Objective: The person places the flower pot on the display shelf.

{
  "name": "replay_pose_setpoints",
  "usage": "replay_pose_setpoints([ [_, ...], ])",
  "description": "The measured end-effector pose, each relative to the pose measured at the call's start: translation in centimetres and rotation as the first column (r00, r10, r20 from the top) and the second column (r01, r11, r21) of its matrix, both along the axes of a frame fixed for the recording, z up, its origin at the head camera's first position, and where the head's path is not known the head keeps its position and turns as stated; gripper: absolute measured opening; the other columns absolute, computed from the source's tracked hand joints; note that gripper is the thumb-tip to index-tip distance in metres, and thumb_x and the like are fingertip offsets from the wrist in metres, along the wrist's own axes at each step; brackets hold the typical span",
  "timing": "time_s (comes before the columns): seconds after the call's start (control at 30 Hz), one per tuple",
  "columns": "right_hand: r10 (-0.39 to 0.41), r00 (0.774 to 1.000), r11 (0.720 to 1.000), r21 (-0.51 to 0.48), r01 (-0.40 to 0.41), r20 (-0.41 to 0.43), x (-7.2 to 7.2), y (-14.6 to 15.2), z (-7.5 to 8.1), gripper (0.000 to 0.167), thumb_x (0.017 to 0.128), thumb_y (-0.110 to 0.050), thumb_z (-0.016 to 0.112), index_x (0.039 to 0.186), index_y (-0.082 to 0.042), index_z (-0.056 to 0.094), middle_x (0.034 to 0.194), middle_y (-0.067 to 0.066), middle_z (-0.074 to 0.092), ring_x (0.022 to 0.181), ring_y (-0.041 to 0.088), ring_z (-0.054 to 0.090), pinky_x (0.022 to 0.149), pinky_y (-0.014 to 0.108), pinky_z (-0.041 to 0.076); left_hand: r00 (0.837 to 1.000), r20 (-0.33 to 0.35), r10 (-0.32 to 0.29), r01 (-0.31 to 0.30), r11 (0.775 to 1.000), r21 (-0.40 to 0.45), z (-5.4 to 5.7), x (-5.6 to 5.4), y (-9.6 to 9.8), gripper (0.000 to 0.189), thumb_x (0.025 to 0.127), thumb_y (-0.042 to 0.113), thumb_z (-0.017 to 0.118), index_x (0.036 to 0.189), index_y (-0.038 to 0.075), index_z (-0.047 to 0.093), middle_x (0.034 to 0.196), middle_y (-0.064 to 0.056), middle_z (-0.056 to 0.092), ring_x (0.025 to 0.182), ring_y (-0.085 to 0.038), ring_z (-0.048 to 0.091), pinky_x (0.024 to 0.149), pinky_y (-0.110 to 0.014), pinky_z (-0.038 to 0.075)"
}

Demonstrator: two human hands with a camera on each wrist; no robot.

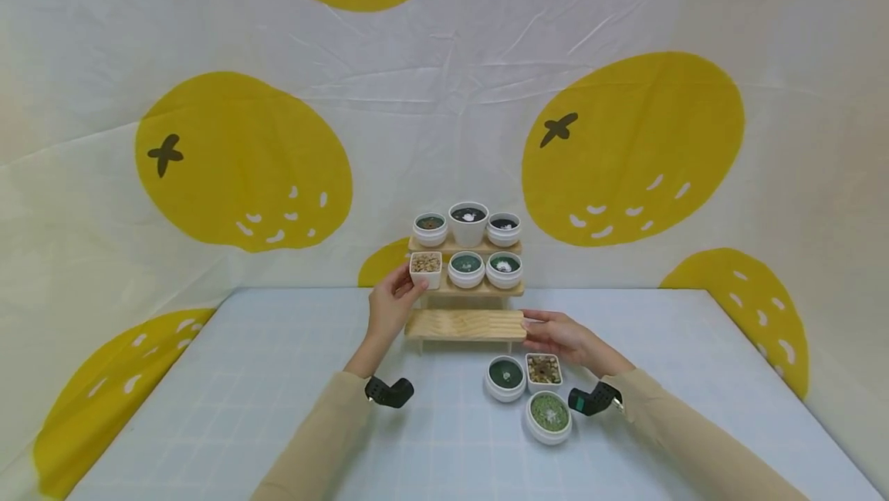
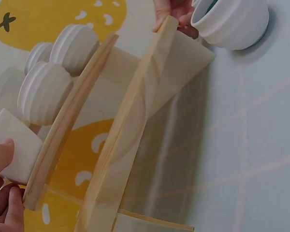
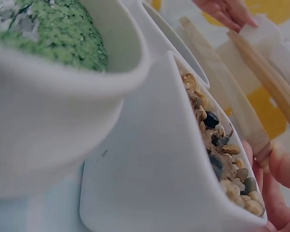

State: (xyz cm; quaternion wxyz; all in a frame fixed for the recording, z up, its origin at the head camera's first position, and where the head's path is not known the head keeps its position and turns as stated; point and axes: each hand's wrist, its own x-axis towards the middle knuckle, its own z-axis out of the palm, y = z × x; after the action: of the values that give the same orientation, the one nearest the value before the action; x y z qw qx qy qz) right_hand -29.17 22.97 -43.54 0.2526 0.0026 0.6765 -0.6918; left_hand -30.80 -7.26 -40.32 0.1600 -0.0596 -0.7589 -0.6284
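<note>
My left hand [image 1: 392,305] holds a small square white pot [image 1: 426,279] filled with tan pebbles, at the left end of the middle step of a wooden tiered stand. In the left wrist view the thumb [image 2: 1,157] lies against the pot's side. Two round white pots share that step: one with a green fill [image 1: 466,280], one with a white-centred fill [image 1: 504,280]. With thumb and fingers, my right hand [image 1: 566,340] grips the right end of the bare lowest wooden step [image 1: 464,325].
Three pots stand on the top step [image 1: 454,245]. Before the stand, near my right wrist, are a round dark-green pot [image 1: 505,393], a square pebble pot [image 1: 544,387] and a round light-green pot [image 1: 548,434]. Behind hangs a fruit-patterned cloth [image 1: 444,130].
</note>
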Motion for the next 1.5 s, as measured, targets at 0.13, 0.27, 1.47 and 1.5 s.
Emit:
replay_pose_setpoints([
  [0.13, 0.003, 1.0, 1.0, -0.009, -0.003, -0.012, 0.0, 0.1, -0.1, 0.062, 0.099, -0.011, 0.05, 0.149, 0.006, 0.019, 0.095, 0.0, 0.064, 0.08, 0.006, 0.065, 0.075, 0.019, 0.057, 1.0, -0.005, 0.009, -0.009, 1.0, -0.015, 0.0, 0.0, 0.1, 0.053, 0.085, 0.009, 0.072, 0.133, -0.003, 0.053, 0.131, -0.02, 0.059, 0.113, -0.032, 0.062, 0.096, -0.035, 0.051],
  [0.27, 0.002, 1.0, 1.0, -0.023, -0.002, -0.01, -0.1, 0.1, -0.2, 0.063, 0.098, -0.011, 0.051, 0.149, 0.007, 0.019, 0.094, -0.001, 0.065, 0.08, 0.006, 0.065, 0.075, 0.019, 0.057, 1.0, -0.014, 0.026, -0.027, 0.999, -0.027, -0.4, -0.1, 0.1, 0.053, 0.084, 0.012, 0.073, 0.132, -0.002, 0.055, 0.13, -0.019, 0.06, 0.112, -0.031, 0.063, 0.096, -0.034, 0.052],
  [1.47, 0.006, 1.0, 0.999, -0.036, -0.007, -0.012, -0.2, 0.2, -0.6, 0.061, 0.099, -0.01, 0.048, 0.149, 0.007, 0.018, 0.095, -0.002, 0.064, 0.082, 0.005, 0.065, 0.077, 0.02, 0.057, 0.991, 0.031, 0.133, -0.136, 0.983, 0.12, 0.0, 1.8, 1.1, 0.049, 0.081, 0.003, 0.073, 0.128, 0.0, 0.057, 0.129, -0.018, 0.06, 0.119, -0.034, 0.055, 0.101, -0.047, 0.047],
  [1.5, 0.007, 1.0, 0.999, -0.038, -0.007, -0.015, -0.2, 0.2, -0.6, 0.061, 0.099, -0.01, 0.048, 0.149, 0.008, 0.018, 0.095, -0.002, 0.064, 0.082, 0.005, 0.065, 0.077, 0.02, 0.057, 0.99, 0.042, 0.137, -0.141, 0.983, 0.12, 0.0, 2.0, 1.2, 0.05, 0.081, 0.002, 0.072, 0.128, 0.001, 0.056, 0.13, -0.018, 0.059, 0.12, -0.033, 0.054, 0.101, -0.048, 0.046],
])
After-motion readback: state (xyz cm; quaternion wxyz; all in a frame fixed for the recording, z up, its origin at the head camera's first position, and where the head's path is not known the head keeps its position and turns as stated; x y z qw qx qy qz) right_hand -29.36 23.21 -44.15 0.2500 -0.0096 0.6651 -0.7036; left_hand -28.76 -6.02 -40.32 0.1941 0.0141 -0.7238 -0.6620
